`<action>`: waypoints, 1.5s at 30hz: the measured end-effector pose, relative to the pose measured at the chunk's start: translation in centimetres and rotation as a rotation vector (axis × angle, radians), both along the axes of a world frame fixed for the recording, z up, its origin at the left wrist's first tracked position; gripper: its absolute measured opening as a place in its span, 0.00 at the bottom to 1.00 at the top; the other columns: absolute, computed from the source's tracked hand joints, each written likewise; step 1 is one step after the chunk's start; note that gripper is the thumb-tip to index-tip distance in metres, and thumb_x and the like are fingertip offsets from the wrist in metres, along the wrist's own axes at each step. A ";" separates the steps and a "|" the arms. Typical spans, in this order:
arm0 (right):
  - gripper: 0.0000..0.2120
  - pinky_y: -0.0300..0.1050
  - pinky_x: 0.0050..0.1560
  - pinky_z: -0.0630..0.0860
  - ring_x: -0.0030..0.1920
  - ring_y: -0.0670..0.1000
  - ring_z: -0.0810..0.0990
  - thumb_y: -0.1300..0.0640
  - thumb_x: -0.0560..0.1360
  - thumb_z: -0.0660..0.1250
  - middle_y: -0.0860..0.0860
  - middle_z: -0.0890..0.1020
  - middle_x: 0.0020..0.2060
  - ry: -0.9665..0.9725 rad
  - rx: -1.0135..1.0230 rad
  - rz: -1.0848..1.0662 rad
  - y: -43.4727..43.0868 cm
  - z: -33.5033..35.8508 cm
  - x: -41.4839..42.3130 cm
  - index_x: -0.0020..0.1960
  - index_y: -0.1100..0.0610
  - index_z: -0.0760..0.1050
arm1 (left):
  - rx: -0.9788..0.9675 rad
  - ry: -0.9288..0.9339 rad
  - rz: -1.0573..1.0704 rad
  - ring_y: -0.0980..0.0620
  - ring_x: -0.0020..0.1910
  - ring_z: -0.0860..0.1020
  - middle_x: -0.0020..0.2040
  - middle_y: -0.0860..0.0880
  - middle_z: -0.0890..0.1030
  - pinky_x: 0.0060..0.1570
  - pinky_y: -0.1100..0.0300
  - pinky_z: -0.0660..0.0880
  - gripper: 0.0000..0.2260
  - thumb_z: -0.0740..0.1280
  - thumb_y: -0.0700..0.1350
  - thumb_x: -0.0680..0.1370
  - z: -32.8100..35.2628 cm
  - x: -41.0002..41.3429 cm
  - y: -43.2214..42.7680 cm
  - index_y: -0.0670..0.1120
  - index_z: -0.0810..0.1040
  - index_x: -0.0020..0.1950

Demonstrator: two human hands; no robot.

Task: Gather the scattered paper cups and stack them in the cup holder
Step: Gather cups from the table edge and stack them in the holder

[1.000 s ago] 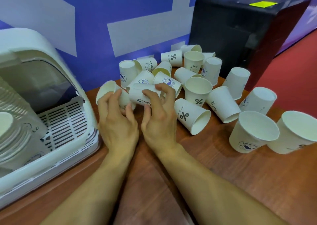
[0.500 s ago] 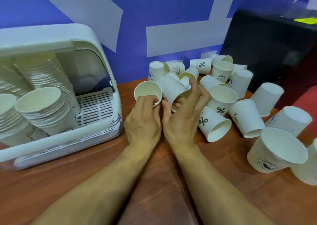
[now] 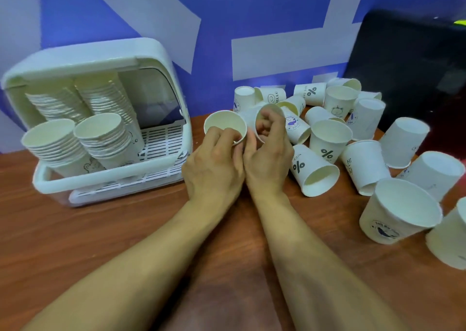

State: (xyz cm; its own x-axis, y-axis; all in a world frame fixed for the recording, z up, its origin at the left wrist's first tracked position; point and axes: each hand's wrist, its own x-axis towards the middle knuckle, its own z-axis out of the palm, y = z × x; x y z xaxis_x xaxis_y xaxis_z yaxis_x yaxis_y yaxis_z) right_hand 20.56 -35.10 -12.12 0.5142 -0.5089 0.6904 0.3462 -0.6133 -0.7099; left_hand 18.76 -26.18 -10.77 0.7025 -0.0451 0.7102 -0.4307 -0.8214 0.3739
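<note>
a percent sign is showing on the lying cup (image 3: 312,171), the upright cup (image 3: 327,141) and the rear cup (image 3: 310,94). "hi" is showing on the tipped cup (image 3: 363,165), "hello" on the smiley cup (image 3: 273,95). wording on the round blue emblems is staying illegible.

We have one head view only, wide-angle; it looks forward and down across the table (image 3: 75,242). Close range; blue wall (image 3: 227,2) at back.

The place looks like a plain indoor workspace, perhaps an office or break corner. A wood-grain table (image 3: 100,242) stands against a blue wall (image 3: 277,15) painted with broad pale bands. A black box (image 3: 403,73) sits at the right, and a white plastic cup holder (image 3: 113,53) and many printed paper cups (image 3: 325,141) crowd the table.
</note>
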 end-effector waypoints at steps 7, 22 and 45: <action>0.11 0.45 0.48 0.75 0.44 0.55 0.78 0.67 0.73 0.69 0.56 0.80 0.44 -0.125 -0.187 0.021 1.8 1.5 -0.9 0.56 0.65 0.77 | 0.049 -0.098 0.059 0.44 0.42 0.73 0.45 0.51 0.79 0.35 0.54 0.66 0.04 0.68 0.49 0.75 4.4 -3.1 5.5 0.51 0.80 0.47; 0.12 0.40 0.46 0.73 0.44 0.52 0.78 0.68 0.71 0.71 0.54 0.81 0.45 -0.219 -0.485 0.437 13.8 12.0 0.0 0.54 0.63 0.79 | -0.085 -0.286 0.283 0.42 0.44 0.76 0.43 0.50 0.81 0.45 0.54 0.65 0.07 0.66 0.50 0.77 11.4 -1.6 22.8 0.49 0.80 0.49; 0.06 0.51 0.41 0.74 0.45 0.55 0.77 0.55 0.77 0.65 0.50 0.78 0.40 0.213 -0.828 0.628 18.5 6.9 4.5 0.49 0.56 0.79 | 0.088 -0.152 0.224 0.41 0.40 0.77 0.42 0.50 0.81 0.35 0.52 0.72 0.05 0.69 0.50 0.77 8.3 3.1 26.3 0.50 0.83 0.47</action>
